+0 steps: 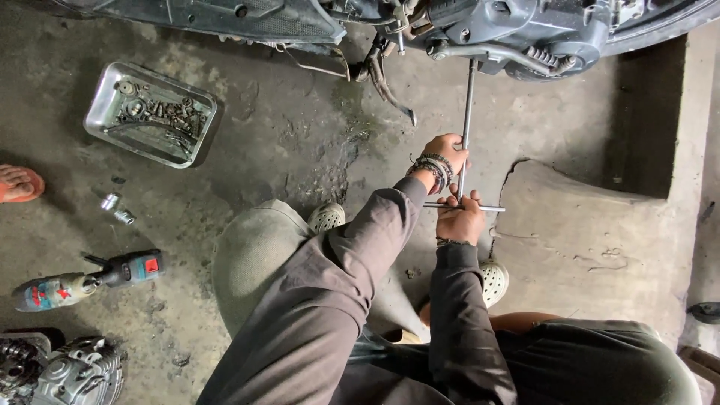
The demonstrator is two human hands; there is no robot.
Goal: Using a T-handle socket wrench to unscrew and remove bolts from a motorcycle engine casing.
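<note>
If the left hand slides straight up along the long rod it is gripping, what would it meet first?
Probably the engine case of the motorbike: the left hand holds the wrench rod, which runs bare up to a fitting there. Nothing else seems to lie in that line, though depth is unclear.

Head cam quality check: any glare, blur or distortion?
Head view: soft, even daylight, faint shadows; mild glare on the metal tray; left hand and right hand on the T-handle wrench look sharp; wide-angle bending at the edges.
</note>
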